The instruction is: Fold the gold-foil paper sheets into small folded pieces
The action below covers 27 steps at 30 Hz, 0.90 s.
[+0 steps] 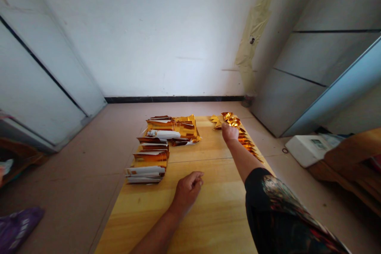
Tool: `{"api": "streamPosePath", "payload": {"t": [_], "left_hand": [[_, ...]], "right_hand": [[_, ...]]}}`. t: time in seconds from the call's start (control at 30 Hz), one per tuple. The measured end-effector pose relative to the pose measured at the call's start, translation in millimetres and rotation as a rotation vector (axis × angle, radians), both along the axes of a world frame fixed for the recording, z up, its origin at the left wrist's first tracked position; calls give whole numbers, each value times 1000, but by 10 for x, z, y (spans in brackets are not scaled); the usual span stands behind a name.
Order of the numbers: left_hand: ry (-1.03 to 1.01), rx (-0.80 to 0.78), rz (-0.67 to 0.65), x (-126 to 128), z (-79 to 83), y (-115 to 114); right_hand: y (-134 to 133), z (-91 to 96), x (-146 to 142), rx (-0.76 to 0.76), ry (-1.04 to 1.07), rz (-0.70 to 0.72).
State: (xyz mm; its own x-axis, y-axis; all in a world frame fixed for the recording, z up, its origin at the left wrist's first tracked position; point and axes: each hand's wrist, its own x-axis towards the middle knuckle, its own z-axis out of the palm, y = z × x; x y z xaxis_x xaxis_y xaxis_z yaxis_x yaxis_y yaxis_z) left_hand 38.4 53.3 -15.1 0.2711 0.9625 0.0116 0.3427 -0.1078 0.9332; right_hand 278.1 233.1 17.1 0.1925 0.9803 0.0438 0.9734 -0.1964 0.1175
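Note:
My right hand (pixel 230 132) reaches to the far right of the wooden table, its fingers closed. Whatever it may hold is hidden. Around it lie folded shiny gold foil paper pieces (pixel 233 121), with a row of them (pixel 249 147) running along the right edge beside my wrist. Over the middle of the table my left hand (pixel 189 188) has its fingers curled in, and nothing shows in them. To its left stand stacks of gold and white paper sheets (pixel 149 160), and more bundles of gold sheets (pixel 184 127) sit at the far edge.
The wooden table (pixel 143 222) has a seam across it. Behind it is a white wall (pixel 166 39) with a dark skirting. On the right are a white box (pixel 306 149) and brown wooden furniture (pixel 351 158). A purple bag (pixel 22 226) lies on the floor at left.

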Motion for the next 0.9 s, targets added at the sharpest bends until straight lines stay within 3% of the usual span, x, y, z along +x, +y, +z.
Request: {"api": "streamPosePath", "payload": {"t": [0.33, 0.57, 0.7, 0.83, 0.9], "left_hand": [[7, 1, 2, -3, -15, -5], [32, 27, 4, -8, 12, -7], [35, 51, 15, -1, -14, 6], [53, 106, 16, 28, -38, 0], [90, 194, -4, 8, 28, -17]], "right_hand": [[42, -68, -72, 66, 17, -28], [-44, 7, -138, 65, 22, -24], [-312, 35, -341, 82, 24, 59], [-805, -42, -673, 80, 46, 243], [-1087, -99, -828, 71, 77, 336]]}}
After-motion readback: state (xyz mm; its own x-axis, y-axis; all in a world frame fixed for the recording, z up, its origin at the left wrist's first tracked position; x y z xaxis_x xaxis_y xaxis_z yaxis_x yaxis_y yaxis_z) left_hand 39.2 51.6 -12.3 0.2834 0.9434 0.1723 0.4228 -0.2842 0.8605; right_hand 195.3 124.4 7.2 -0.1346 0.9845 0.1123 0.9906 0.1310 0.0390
